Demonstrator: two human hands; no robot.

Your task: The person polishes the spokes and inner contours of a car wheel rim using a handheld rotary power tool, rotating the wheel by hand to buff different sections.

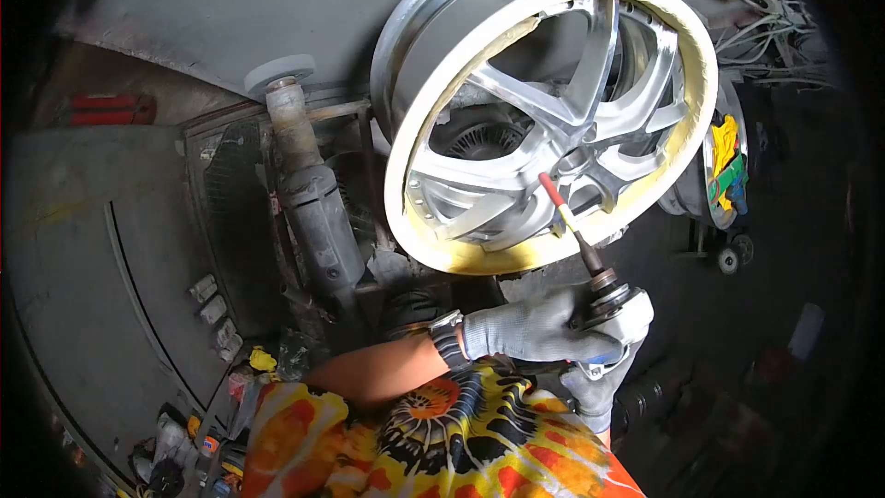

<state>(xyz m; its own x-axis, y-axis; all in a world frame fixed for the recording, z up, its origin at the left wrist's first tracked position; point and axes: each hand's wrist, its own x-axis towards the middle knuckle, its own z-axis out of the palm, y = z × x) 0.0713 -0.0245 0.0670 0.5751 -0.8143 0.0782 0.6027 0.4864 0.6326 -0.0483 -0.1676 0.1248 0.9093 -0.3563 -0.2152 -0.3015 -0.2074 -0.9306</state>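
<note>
A power grinder (606,288) with a long spindle and a slim red tip (549,188) is held in both of my hands. My left hand (527,325), in a grey knit glove with a watch at the wrist, is closed around the grinder near its collar. Below it, my right hand (595,389), also gloved, is wrapped round the grinder's body, partly hidden. The tip meets a spoke near the hub of a silver alloy wheel (581,92); whether it presses there I cannot tell. Yellowish masking tape (475,261) covers the wheel's front rim.
Left of the wheel stands a dusty grey motor (323,226) with a round buffing wheel (279,72) on top. Another wheel (724,212) with coloured cloths (726,161) is at the right. Hoses (770,41) hang at the upper right; bottles and clutter (207,452) lie lower left.
</note>
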